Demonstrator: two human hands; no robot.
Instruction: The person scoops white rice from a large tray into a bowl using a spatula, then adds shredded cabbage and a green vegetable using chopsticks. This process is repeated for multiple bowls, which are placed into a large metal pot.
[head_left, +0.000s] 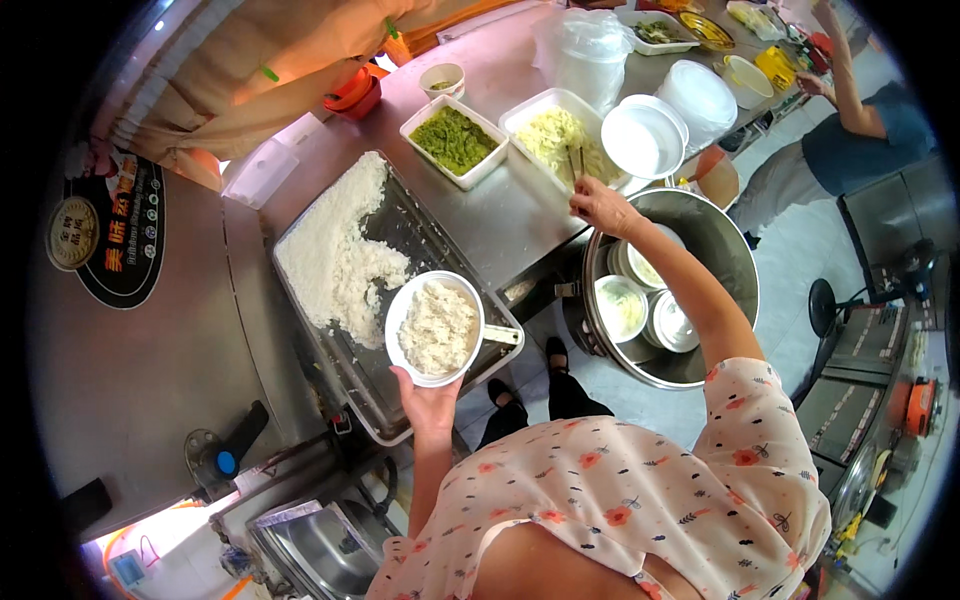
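The fingers of the left hand [430, 402] are gripping a round white bowl [394, 340] at its near edge. This bowl contains white crumbly food [437, 328] and is above a dark rectangular metal tray [445, 225]. The fingers of the right hand [606, 208] are closed around a thin metal utensil [575, 165], over shredded pale-yellow vegetable [548, 132] in a white rectangular tub [506, 122].

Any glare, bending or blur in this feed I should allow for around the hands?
Head view, edges: black fisheye rim, and the steel panel at left has a bowed seam; head view, lower left: a bright patch looks washed out beside the sink; head view, centre: left hand, right hand and white bowl show no obvious blur.
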